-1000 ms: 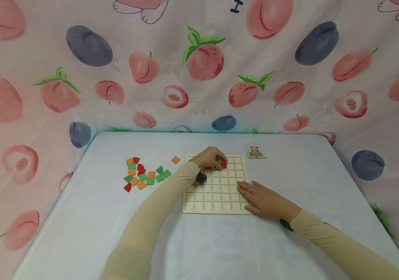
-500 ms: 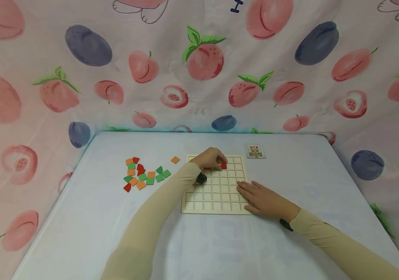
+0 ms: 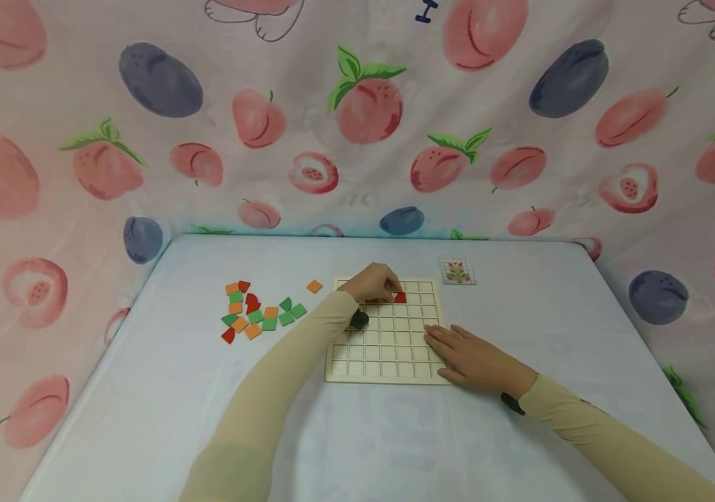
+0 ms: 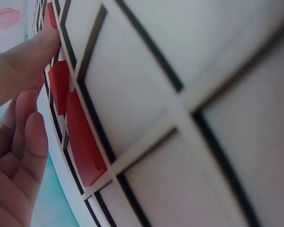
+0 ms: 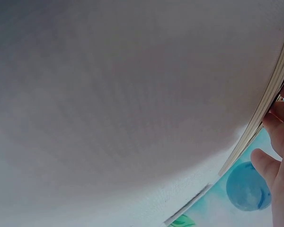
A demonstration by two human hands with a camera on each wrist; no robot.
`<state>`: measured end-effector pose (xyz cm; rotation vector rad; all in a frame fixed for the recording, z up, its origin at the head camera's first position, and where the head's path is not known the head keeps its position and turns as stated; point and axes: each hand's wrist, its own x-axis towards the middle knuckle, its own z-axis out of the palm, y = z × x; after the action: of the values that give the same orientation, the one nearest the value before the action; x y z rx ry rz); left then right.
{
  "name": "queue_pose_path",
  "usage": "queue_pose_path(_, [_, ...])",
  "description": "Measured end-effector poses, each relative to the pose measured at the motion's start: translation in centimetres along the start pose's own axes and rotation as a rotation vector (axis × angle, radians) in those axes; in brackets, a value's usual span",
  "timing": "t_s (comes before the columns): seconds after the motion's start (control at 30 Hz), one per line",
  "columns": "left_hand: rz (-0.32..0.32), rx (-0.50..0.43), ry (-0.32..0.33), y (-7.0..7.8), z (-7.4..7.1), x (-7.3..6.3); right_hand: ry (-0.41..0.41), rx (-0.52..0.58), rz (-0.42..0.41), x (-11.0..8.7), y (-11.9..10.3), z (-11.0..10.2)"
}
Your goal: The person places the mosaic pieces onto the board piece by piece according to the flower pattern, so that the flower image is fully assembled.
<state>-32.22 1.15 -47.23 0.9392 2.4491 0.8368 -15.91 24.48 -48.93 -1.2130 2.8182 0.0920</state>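
Fingers of the left hand were held narrow over the board, in its far part; whether anything was pinched between them could not be told. By that hand, two other red tiles were partly screened from the head view. Just right of the fingertips, the red tile was set in the second row from the far edge, with the left hand nearer; no long axis or pointing direction could be made out. At the board's right edge, the right hand was laid, fingers extended.
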Motion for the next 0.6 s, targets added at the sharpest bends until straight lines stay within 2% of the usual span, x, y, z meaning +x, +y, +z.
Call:
queue_pose_path(0.37, [0.002, 0.019, -0.004, 0.23, -0.17, -0.01, 0.004, 0.003, 0.002, -0.10, 0.05, -0.02])
queue_pose_path(0.6, [0.010, -0.017, 0.000, -0.19, -0.01, 0.02, 0.009, 0.006, -0.003, -0.12, -0.01, -0.06])
